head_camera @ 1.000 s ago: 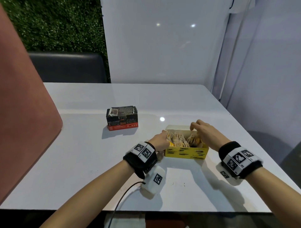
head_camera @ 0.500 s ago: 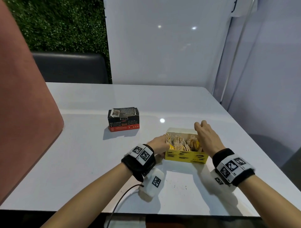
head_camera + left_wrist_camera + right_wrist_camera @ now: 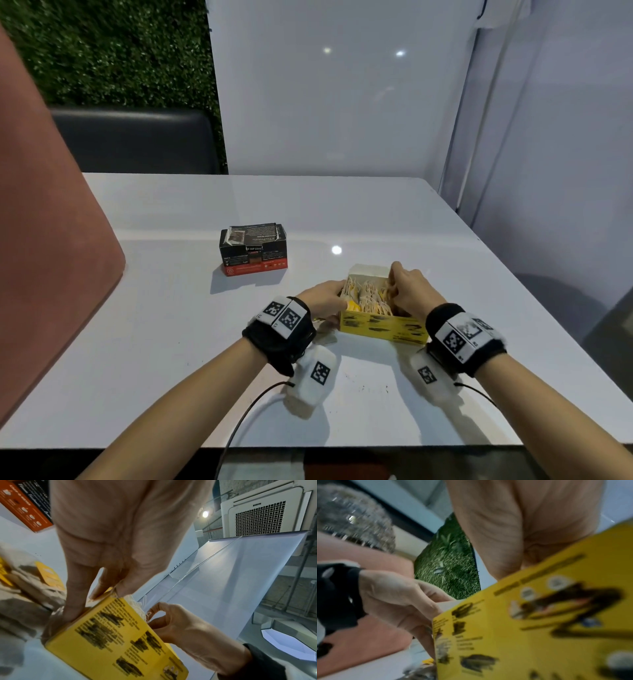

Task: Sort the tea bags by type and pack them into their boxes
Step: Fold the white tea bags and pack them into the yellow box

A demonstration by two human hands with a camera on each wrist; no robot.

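My left hand (image 3: 323, 296) grips the near-left end of the yellow box (image 3: 382, 329) on the white table (image 3: 171, 325); my right hand (image 3: 409, 291), fingers curled, reaches among the papery tea bags (image 3: 368, 296) (what it pinches I cannot tell). Only the left wrist view shows loose bags (image 3: 32, 582) beside the box. The black box (image 3: 253, 249) stands well apart.

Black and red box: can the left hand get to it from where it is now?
Probably yes. The black and red box stands alone on the table, with bare surface between it and the left hand. But that hand grips the yellow box and must let go first.
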